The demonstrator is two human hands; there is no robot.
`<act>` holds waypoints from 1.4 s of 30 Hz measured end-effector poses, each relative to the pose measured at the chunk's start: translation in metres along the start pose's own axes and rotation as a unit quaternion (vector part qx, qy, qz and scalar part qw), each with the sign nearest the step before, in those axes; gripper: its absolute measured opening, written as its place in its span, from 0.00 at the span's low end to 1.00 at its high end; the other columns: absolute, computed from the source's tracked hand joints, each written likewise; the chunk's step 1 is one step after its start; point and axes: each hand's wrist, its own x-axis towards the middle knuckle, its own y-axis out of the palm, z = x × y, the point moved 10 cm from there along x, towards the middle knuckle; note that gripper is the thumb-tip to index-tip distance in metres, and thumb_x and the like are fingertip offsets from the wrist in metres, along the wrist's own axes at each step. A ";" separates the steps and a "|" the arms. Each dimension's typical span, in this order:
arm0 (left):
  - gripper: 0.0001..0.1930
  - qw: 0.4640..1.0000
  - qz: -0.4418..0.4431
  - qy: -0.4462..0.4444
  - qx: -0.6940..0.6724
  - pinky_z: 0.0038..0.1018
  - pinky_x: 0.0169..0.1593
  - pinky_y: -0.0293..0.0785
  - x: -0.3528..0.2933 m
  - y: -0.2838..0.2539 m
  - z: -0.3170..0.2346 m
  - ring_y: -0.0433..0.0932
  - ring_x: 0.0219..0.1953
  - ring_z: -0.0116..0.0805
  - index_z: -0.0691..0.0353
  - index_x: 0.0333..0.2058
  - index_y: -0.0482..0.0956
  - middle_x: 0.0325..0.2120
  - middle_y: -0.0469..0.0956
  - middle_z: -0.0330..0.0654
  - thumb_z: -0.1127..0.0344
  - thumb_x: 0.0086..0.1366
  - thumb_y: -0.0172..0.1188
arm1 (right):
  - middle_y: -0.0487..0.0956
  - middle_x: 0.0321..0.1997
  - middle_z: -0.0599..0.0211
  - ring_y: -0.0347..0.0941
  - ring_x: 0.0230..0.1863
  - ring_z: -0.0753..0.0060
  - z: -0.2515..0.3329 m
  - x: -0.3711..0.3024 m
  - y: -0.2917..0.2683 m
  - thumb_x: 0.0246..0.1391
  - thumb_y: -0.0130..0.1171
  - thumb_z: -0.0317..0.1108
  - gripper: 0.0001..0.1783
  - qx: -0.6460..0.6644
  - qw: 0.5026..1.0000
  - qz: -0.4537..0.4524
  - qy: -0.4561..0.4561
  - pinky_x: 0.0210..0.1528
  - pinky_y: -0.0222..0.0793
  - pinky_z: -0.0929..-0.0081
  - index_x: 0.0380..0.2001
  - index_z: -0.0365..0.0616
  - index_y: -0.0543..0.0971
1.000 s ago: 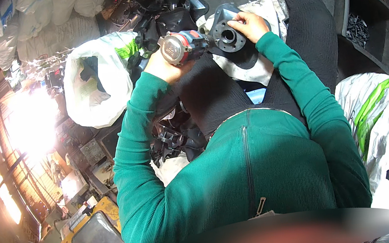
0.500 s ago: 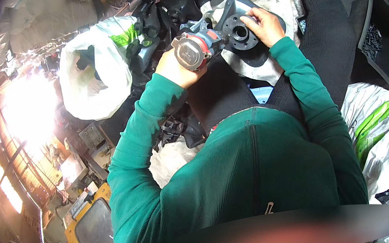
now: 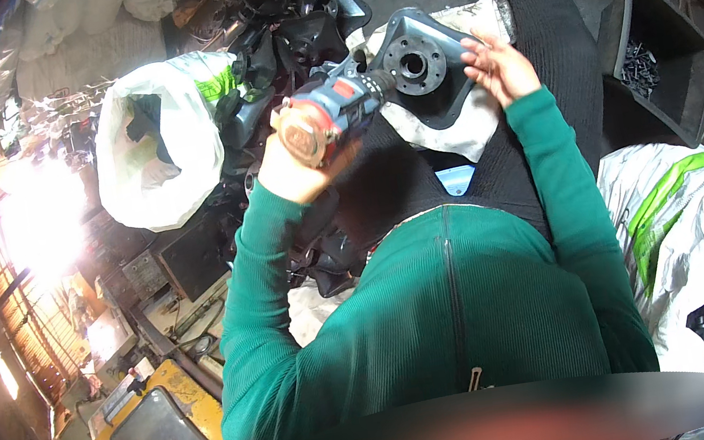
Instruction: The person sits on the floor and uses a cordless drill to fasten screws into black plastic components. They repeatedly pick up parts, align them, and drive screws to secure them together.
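My left hand (image 3: 294, 169) is wrapped round the grip of a cordless drill (image 3: 328, 113), grey-blue with red patches. Its black chuck points right, close to the left edge of a round black flange (image 3: 428, 81); whether the tip touches is not clear. The flange, with a central hole and a ring of smaller holes, sits on a dark four-cornered plastic base (image 3: 446, 109). This lies on a white cloth (image 3: 468, 139) across my legs. My right hand (image 3: 504, 72) is open beside the base's right edge, fingers spread and holding nothing.
At left stands an open white sack (image 3: 117, 176) beside a heap of black plastic parts (image 3: 310, 38). On the right, a black bin (image 3: 687, 74) holds many dark screws (image 3: 640, 70). A white and green sack (image 3: 685, 218) lies nearer me. A yellow-framed machine (image 3: 205, 421) stands lower left.
My right hand has let go of the flange and opened off to its right. The drill, still in my left hand, has moved slightly left and down. The whole view has shifted a little.
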 end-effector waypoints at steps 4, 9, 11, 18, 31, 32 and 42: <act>0.31 0.991 0.009 0.112 0.073 0.36 0.56 0.66 -0.029 0.012 -0.040 0.73 0.49 0.44 0.59 0.51 0.70 0.46 0.75 0.45 0.54 0.50 0.68 | 0.64 0.61 0.51 0.66 0.60 0.59 0.001 -0.071 0.047 0.51 0.45 0.19 0.39 0.053 0.990 0.127 0.004 0.57 0.66 0.64 0.67 0.47 0.49; 0.28 0.990 0.035 0.134 0.008 0.35 0.53 0.69 -0.042 0.019 -0.051 0.73 0.49 0.43 0.59 0.49 0.72 0.47 0.74 0.45 0.57 0.51 0.69 | 0.54 0.69 0.49 0.52 0.69 0.57 0.020 -0.113 0.082 0.46 0.37 0.15 0.49 -0.149 0.939 0.220 -0.219 0.66 0.48 0.70 0.69 0.56 0.34; 0.27 0.992 0.051 0.092 -0.076 0.35 0.51 0.69 -0.044 0.021 -0.045 0.73 0.48 0.42 0.59 0.49 0.72 0.47 0.74 0.45 0.58 0.51 0.69 | 0.53 0.69 0.48 0.52 0.69 0.56 0.025 -0.120 0.093 0.45 0.37 0.13 0.50 -0.167 0.928 0.233 -0.236 0.67 0.47 0.70 0.69 0.57 0.33; 0.29 0.988 0.045 0.149 -0.012 0.37 0.56 0.65 -0.060 0.020 -0.054 0.73 0.50 0.43 0.60 0.50 0.71 0.47 0.74 0.45 0.58 0.51 0.69 | 0.56 0.66 0.45 0.56 0.66 0.54 0.000 -0.101 0.068 0.51 0.41 0.13 0.43 0.214 0.969 0.105 -0.060 0.67 0.54 0.62 0.68 0.48 0.39; 0.37 0.992 0.069 0.096 -0.039 0.33 0.59 0.64 -0.064 0.029 -0.058 0.71 0.52 0.40 0.63 0.56 0.60 0.50 0.70 0.46 0.59 0.50 0.68 | 0.56 0.65 0.45 0.57 0.65 0.51 -0.022 -0.094 0.071 0.55 0.39 0.14 0.32 0.373 0.925 0.062 -0.048 0.65 0.60 0.60 0.64 0.39 0.51; 0.36 0.992 0.062 0.103 -0.027 0.33 0.59 0.65 -0.065 0.028 -0.059 0.71 0.52 0.39 0.63 0.56 0.60 0.50 0.70 0.46 0.60 0.51 0.68 | 0.56 0.65 0.45 0.57 0.65 0.51 -0.023 -0.094 0.072 0.55 0.39 0.14 0.32 0.380 0.922 0.057 -0.045 0.65 0.60 0.59 0.64 0.39 0.51; 0.32 0.991 0.096 0.070 -0.068 0.26 0.53 0.71 -0.072 0.048 -0.053 0.75 0.49 0.34 0.60 0.54 0.67 0.49 0.73 0.42 0.67 0.47 0.64 | 0.57 0.65 0.45 0.58 0.65 0.53 -0.040 -0.099 0.070 0.56 0.41 0.15 0.32 0.357 0.933 0.052 -0.014 0.65 0.60 0.60 0.64 0.40 0.50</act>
